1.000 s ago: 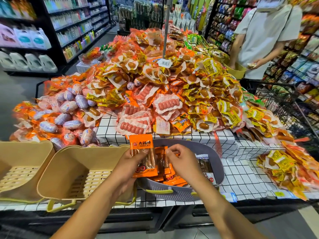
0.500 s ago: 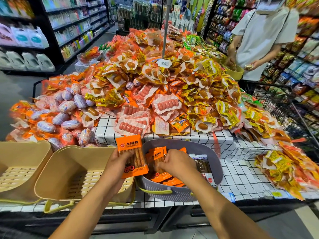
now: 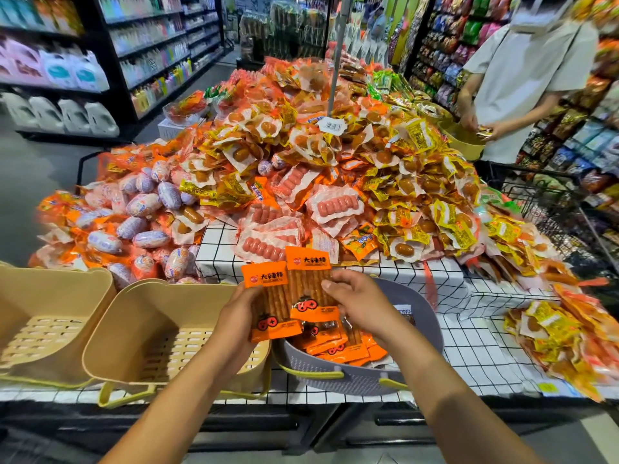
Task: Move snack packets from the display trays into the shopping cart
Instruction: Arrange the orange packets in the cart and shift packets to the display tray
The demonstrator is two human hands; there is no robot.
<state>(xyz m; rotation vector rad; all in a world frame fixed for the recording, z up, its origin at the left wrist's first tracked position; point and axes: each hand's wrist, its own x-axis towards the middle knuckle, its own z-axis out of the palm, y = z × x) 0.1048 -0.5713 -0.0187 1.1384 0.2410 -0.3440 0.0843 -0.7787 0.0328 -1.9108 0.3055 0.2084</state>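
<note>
From the head camera, the left hand (image 3: 237, 316) is gripping the left packet (image 3: 272, 324) by its lower left side, fingers curled behind it; the right hand (image 3: 358, 303) is pinching the right packet (image 3: 306, 286) along its right edge and is laying it partly over the first, both upright with their orange headers on top. Both are hanging above the near edge of the table (image 3: 475, 346), over the left rim of the grey tray (image 3: 361, 381), which is sitting at that edge and holding more orange packets (image 3: 341, 349). Two beige baskets (image 3: 150, 296) are standing beside it towards the near left corner; a heap of mixed snacks (image 3: 335, 155) is covering the middle and far side. The shopping cart (image 3: 542, 199) is waiting beyond the table's right edge, well apart from the hands, beside another person (image 3: 526, 78). The packets are looking thin and light, with slick film likely to slide one over the other; the sticks inside are probably lending some stiffness along their length but could snap if bent. Pinching the overlapped pair across the flat middle, thumb in front and fingers behind, is seeming the safest hold for the carry to the cart.
</note>
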